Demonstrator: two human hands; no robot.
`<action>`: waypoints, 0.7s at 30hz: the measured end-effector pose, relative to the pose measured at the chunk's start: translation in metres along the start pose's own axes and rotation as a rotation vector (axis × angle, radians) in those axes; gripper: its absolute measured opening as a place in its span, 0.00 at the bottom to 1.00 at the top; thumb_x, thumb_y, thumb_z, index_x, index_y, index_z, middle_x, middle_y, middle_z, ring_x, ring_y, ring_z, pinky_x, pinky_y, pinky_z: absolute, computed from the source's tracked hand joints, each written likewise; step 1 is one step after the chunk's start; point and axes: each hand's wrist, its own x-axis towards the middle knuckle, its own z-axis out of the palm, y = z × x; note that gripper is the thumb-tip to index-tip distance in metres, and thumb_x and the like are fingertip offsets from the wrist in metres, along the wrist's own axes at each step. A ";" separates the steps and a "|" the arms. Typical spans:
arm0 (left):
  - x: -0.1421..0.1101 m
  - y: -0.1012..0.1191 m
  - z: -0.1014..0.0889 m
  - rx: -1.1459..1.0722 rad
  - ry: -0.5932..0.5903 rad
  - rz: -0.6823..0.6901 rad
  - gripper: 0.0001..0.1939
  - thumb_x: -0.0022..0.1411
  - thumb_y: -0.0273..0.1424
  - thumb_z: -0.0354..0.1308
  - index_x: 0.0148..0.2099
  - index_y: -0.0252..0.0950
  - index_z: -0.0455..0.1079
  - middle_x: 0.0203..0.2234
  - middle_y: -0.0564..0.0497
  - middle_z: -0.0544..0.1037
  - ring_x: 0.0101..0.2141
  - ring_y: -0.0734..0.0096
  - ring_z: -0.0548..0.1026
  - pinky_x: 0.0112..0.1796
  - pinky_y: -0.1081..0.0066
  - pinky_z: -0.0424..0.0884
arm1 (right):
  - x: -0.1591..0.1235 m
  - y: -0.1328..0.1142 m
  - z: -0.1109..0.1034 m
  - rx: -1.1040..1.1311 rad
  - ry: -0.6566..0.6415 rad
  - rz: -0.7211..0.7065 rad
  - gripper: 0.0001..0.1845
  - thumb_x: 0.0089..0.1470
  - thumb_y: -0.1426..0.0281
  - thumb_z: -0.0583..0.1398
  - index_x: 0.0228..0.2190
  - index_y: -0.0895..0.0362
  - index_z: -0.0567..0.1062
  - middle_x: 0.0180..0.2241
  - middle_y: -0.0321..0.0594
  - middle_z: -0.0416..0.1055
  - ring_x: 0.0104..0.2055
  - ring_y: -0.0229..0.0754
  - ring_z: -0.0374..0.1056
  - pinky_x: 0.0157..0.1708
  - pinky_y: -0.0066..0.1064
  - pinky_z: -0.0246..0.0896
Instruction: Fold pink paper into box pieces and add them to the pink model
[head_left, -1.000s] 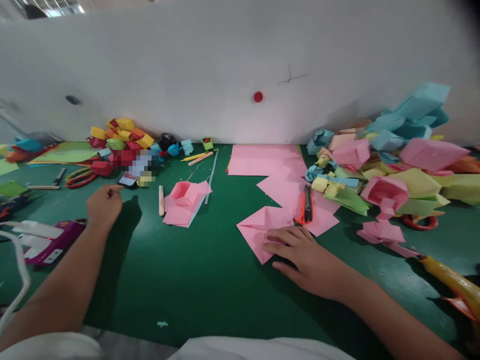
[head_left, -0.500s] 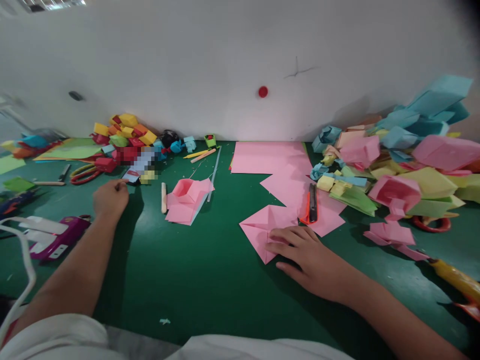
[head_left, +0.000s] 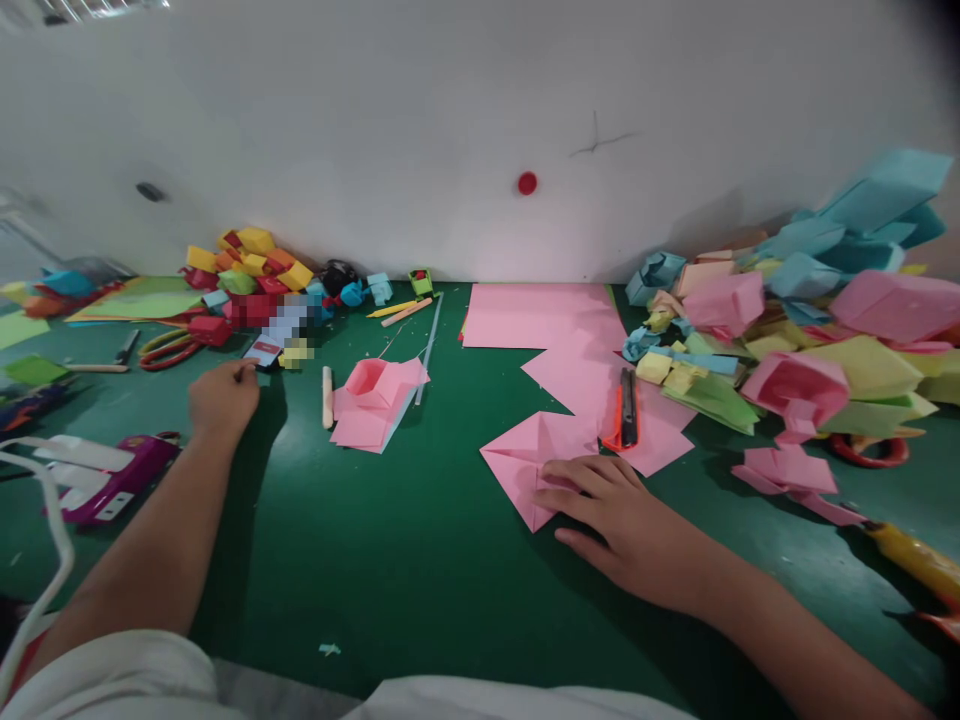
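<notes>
Near edge: a small pale scrap [head_left: 329, 650] lies on the green tabletop [head_left: 420, 570]. Right side, near: a yellow glue gun [head_left: 916, 560], nozzle pointing far-left.

Right hand [head_left: 609, 510], palm down, grip released: fingers spread across the folded pink paper [head_left: 511, 458], resting on it rather than pinching. The paper lies to the left and far side of that palm, one point toward the near edge, one to the left; its right part is hidden under the fingers. No clear long axis. Right hand is on it; left hand well apart.

Left hand [head_left: 223, 400], loosely curled, a finger reaching far-right to the near end of a phone [head_left: 265, 348]. Cannot tell whether the fingertip touches or whether the grip is clenched; no held object visible. Phone's long axis slants near-left to far-right, so its near end faces this hand.

Between the hands, slightly farther: a pink paper piece with a cup-like hollow [head_left: 375, 400]. Just beyond the right hand: a red-and-black utility knife [head_left: 628, 408], lengthwise near to far, on pink paper. Farther still: a stack of pink sheets [head_left: 540, 315] by the wall [head_left: 360, 140].
</notes>
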 end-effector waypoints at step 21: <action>0.009 -0.010 0.009 0.020 -0.015 0.028 0.20 0.69 0.33 0.51 0.58 0.38 0.75 0.49 0.43 0.81 0.49 0.56 0.76 0.50 0.62 0.68 | 0.000 0.002 0.001 0.009 -0.014 -0.013 0.27 0.65 0.67 0.56 0.63 0.41 0.64 0.62 0.40 0.65 0.62 0.52 0.59 0.59 0.54 0.56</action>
